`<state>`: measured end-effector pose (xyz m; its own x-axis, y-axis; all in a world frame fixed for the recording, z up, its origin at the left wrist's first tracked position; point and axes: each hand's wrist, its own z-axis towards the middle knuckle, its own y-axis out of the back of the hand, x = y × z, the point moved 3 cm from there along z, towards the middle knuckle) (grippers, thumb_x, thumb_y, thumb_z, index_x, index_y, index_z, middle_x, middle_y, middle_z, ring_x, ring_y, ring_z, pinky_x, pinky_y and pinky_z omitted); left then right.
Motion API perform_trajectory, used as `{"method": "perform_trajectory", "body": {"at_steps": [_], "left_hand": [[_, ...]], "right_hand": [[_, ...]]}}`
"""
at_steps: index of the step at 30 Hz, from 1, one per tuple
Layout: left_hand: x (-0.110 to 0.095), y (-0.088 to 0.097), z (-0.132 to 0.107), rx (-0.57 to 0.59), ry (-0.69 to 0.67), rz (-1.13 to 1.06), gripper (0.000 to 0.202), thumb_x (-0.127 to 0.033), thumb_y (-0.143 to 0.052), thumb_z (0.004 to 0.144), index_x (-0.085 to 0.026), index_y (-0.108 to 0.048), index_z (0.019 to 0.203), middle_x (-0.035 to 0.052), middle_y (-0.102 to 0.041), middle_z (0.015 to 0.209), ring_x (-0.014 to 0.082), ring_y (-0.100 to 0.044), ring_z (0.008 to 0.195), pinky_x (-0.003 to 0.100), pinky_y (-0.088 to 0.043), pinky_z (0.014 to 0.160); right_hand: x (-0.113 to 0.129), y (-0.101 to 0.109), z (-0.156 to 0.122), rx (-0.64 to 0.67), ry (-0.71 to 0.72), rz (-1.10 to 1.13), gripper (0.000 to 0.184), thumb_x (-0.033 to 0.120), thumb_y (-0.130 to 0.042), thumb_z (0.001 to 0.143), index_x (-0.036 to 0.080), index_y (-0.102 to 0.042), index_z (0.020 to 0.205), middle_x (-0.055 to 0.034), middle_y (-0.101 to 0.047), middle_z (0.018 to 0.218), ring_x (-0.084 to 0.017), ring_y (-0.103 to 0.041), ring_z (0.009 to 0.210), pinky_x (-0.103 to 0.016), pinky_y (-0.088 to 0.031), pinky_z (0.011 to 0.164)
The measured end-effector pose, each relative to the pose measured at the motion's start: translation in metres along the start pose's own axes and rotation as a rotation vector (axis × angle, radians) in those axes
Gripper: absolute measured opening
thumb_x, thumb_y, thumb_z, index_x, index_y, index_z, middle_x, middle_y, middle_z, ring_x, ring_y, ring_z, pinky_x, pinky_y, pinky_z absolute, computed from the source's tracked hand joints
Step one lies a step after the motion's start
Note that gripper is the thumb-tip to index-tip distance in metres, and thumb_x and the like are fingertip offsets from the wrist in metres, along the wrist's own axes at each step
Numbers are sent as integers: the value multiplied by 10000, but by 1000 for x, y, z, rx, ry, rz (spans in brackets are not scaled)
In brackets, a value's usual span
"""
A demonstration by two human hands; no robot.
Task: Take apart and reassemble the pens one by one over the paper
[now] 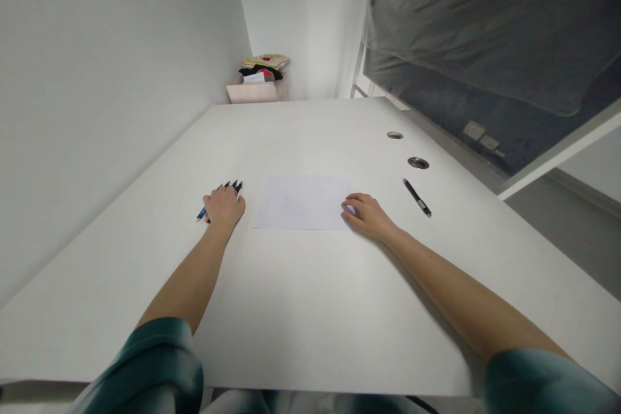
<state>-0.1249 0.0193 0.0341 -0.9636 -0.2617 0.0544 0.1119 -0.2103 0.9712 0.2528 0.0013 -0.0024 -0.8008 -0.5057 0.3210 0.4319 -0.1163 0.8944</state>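
On the white table [291,304], my left hand [225,206] lies curled over a bunch of several pens [236,185]. Dark pen tips stick out past its fingers, and a blue pen end [200,213] shows on its left side. The palm hides most of the bunch. A white sheet of paper [301,204] lies flat between my two hands, with faint marks on it. At the sheet's right edge rests my right hand [367,214], thumb and fingers apart, fingertips touching the paper. To the right of this hand lies a single black pen [417,197].
Two round metal-rimmed holes [418,163] are set in the table's far right side. A pink box [252,92] with folded cloths [266,61] stands beyond the far edge. The wall [121,65] runs along the left. A dark draped cover [475,32] fills the upper right.
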Motion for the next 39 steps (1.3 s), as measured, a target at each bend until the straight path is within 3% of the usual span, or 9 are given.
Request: {"method": "perform_trajectory", "body": {"at_steps": [8,17,20,24,27,29,31,36,39], "left_hand": [[-1,4,1,3,-20,7,300,-341,-464,836,-155,-686,919,172,-698,1005,335,-598,1002,452,-368,876],[-21,5,-10,-73,-129,-133,275,-374,-497,839,-185,-694,872,138,-707,911,319,-617,978,436,-392,902],[-27,9,-14,-111,-141,-358,271,-341,-516,831,-177,-674,978,106,-710,906,271,-646,912,381,-440,862],[-34,21,-16,-125,-183,-870,455,-290,-574,762,-154,-581,1196,37,-694,846,147,-607,624,295,-483,682],[-43,27,-14,-28,-150,-1278,447,-287,-602,716,-137,-592,1138,18,-669,771,107,-568,547,259,-481,586],[-55,28,-14,69,-119,-1493,360,-296,-638,691,-137,-606,1012,31,-688,776,105,-587,566,258,-506,597],[-68,25,-17,174,-76,-1649,302,-297,-686,661,-146,-586,902,58,-719,829,110,-622,604,267,-534,628],[-107,12,-34,446,-44,-1841,317,-280,-770,639,-154,-559,839,106,-742,961,145,-699,743,276,-568,703],[-119,4,-43,511,-14,-1855,339,-321,-801,646,-151,-564,818,90,-742,899,154,-710,767,278,-571,722]], "right_hand": [[0,-1,-1,7,-2,-5,333,371,-525,878,193,-693,1103,-138,-636,1196,-305,-563,1098,-473,-438,950],[3,1,0,17,0,-17,332,359,-522,880,177,-690,1102,-147,-633,1194,-308,-568,1095,-462,-437,949],[2,0,0,16,2,-15,329,357,-520,879,185,-687,1104,-143,-635,1191,-309,-569,1091,-466,-442,942],[2,1,0,-5,16,14,332,363,-515,874,178,-687,1089,-153,-636,1179,-314,-574,1088,-476,-447,939],[8,10,1,-118,60,96,334,361,-487,882,170,-681,1074,-161,-643,1169,-300,-583,1088,-465,-446,954],[16,18,1,-221,67,178,311,348,-469,888,186,-677,1053,-144,-672,1099,-278,-600,1058,-446,-455,949],[24,21,2,-235,26,275,289,350,-474,887,212,-667,1052,-103,-703,970,-248,-632,945,-417,-490,888],[36,8,8,-155,-124,584,370,401,-539,866,214,-611,1177,-60,-730,932,-198,-666,830,-357,-534,793],[34,0,10,-140,-202,715,346,453,-594,836,206,-653,1072,-66,-745,904,-207,-683,849,-376,-530,826]]}}
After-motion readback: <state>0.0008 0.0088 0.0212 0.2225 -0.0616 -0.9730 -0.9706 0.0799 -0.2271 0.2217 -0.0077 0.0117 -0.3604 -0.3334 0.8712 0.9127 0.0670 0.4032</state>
